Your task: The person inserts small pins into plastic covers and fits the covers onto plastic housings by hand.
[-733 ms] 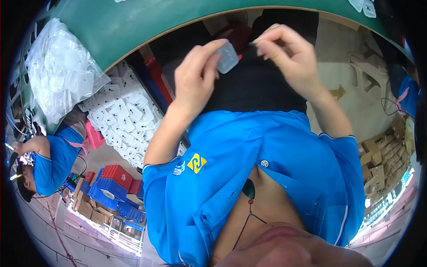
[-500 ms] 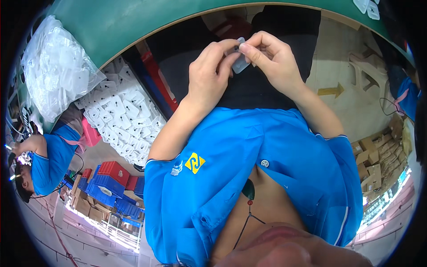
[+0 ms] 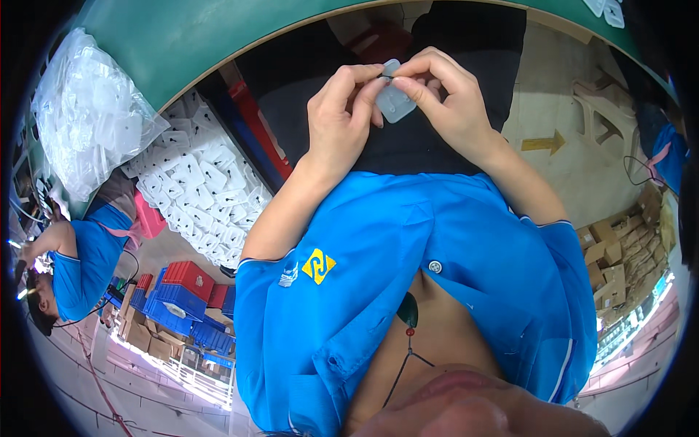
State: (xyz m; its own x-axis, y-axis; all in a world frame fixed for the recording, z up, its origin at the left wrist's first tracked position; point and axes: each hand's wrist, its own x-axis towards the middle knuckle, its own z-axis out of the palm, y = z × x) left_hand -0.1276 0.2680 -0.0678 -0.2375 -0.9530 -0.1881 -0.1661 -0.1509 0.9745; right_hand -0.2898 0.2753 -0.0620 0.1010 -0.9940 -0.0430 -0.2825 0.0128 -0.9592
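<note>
Over my lap, between my two hands, is a translucent white plastic piece (image 3: pixel 395 107), flat with rounded corners and a narrower upper end. A small black part (image 3: pixel 386 76) runs across its narrow end, between my fingertips. My left hand (image 3: pixel 341 113) pinches the left end of the black part with thumb and forefinger. From the other side, my right hand (image 3: pixel 450 95) is closed in a pinch on its right end. The fingertips partly cover the black part, and whether it passes through the plastic cannot be made out.
A green table (image 3: pixel 211 33) curves along the far side, with a clear bag of translucent pieces (image 3: pixel 87 109) at its left. Below it, many similar pieces with black parts (image 3: pixel 196 189) lie heaped. Another person (image 3: pixel 95 247) sits at far left; a beige plastic stool (image 3: pixel 608 109) stands at right.
The plastic piece has turned so that more of its flat face shows, and the black part is now visible between my fingertips. My hands have shifted only slightly.
</note>
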